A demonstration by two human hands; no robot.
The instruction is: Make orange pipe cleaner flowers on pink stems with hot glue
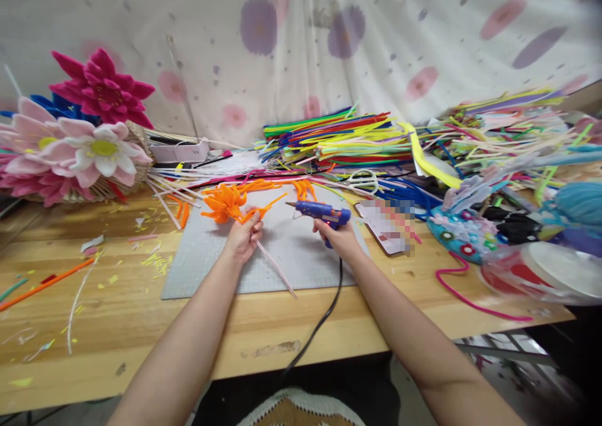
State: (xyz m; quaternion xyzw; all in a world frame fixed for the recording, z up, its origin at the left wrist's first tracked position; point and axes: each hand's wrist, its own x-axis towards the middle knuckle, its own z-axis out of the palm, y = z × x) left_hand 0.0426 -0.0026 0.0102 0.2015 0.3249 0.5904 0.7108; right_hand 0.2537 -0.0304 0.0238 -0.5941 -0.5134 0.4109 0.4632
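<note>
Over the grey cutting mat (197, 269), my left hand (244, 238) is closed round the stem of an orange pipe-cleaner flower (223, 203). A pale stem end (277, 269) slants down out of the fist toward the mat's front edge. An orange strip (273, 207) sticks out on the right side of these fingers. My right hand (337, 236) grips a blue hot glue gun (322, 213), its nozzle pointing left toward the flower but apart from it. The gun's black cord (324, 319) drops off the table's front edge. More orange petals (305, 190) lie at the mat's back edge.
Fuzzy flowers (101, 93) in a basket stand at left. Bundles of coloured pipe cleaners (338, 137) line the back. White-handled scissors (362, 181), a phone (383, 228) and a clear tub (540, 272) are to the right. Yellow scraps (157, 261) litter the left tabletop.
</note>
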